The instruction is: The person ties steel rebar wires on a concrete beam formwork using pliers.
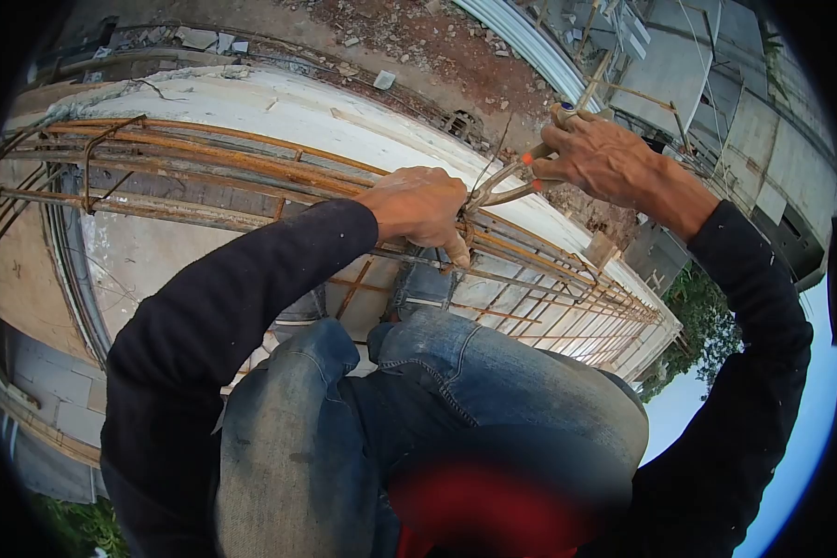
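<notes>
My right hand (600, 160) is closed round the handles of a pair of pincers (505, 184) with orange marks on them. The pincers' jaws meet the rusty rebar (530, 244) just right of my left hand. My left hand (417, 206) lies over the bars, its fingers curled down around them close to the jaws; some fingertips are hidden beneath. A thin wire (499, 149) sticks up beside the jaws. The long rebar cage, with square stirrups (88, 172), runs across in front of my knees.
A pale concrete ledge or board (298, 112) runs along the cage's far side. Beyond it, rubble-strewn ground (418, 46) lies below, with corrugated sheets (521, 42) at upper right. My bent jeans-clad legs (521, 372) are close behind the bars.
</notes>
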### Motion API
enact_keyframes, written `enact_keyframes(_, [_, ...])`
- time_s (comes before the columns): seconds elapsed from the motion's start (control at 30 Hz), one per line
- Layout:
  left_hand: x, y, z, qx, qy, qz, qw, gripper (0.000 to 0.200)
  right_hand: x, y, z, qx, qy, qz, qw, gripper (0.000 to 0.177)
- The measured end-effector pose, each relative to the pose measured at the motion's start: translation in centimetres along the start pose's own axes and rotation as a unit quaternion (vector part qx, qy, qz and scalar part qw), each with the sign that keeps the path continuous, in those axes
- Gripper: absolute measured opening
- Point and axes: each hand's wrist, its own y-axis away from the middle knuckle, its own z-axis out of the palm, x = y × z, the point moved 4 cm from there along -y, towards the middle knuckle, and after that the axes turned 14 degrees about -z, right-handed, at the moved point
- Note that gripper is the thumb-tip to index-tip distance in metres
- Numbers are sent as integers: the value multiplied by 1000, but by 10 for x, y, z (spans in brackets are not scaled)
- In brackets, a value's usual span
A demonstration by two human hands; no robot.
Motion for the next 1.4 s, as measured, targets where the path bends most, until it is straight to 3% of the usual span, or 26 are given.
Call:
enact_keyframes(0.1, [0,0,1,21,-3,19,1000,71,-7,9,6,52,-64,30,996,26])
enact_keyframes(0.17, [-1,-2,3,15,-3,17,1000,71,-11,21,28,115,-69,49,990,32])
enact_keyframes(0.2, [0,-3,5,13,-5,18,1000,71,-16,24,36,94,-60,10,994,38])
enact_keyframes(0.3, [-1,-6,6,23,-29,18,999,72,-30,28,59,102,-114,55,987,35])
enact_keyframes(0.33, [-1,-5,5,22,-22,21,999,72,-39,31,61,172,-130,66,974,32])
enact_keyframes(0.37, [-1,-4,4,21,-15,24,999,72,-47,31,64,173,-132,66,974,32])
enact_keyframes(0.43, [-1,-4,4,17,-11,22,1000,73,-56,29,70,119,-253,149,949,29])
enact_keyframes(0.5, [-1,-6,5,14,-8,19,1000,73,-60,30,63,120,-273,167,940,28])
enact_keyframes(0.57, [-2,-8,6,29,-19,23,999,75,-53,29,65,52,-332,187,923,26])
enact_keyframes(0.67, [-2,-11,9,18,-20,21,999,77,-20,24,43,8,-309,100,946,21])
enact_keyframes(0.77, [0,-7,6,20,-30,16,999,76,6,5,24,-183,-356,112,910,23])
enact_keyframes(0.9, [-2,-6,11,23,-15,27,999,76,-16,16,27,-159,-380,119,903,21])
enact_keyframes(0.97, [-4,-7,11,80,-30,56,995,75,-27,24,50,-21,-425,91,900,18])
enact_keyframes(1.03, [-2,-7,5,54,-35,41,997,76,-19,17,42,-8,-415,89,905,18])
enact_keyframes(1.13, [-1,-16,9,-23,-55,18,998,85,-2,8,23,-202,-389,125,890,23])
enact_keyframes(1.2, [-3,-28,10,-61,-69,8,996,94,3,4,18,-223,-410,126,875,24])
enact_keyframes(1.27, [-3,-38,2,37,71,62,995,117,5,2,22,-244,-425,113,864,25])
enact_keyframes(1.3, [5,-47,-2,-1,64,43,997,130,7,0,26,-247,-425,109,864,25])
enact_keyframes(1.4, [22,-73,-6,18,-1,60,998,121,7,-2,22,-293,-508,95,804,23])
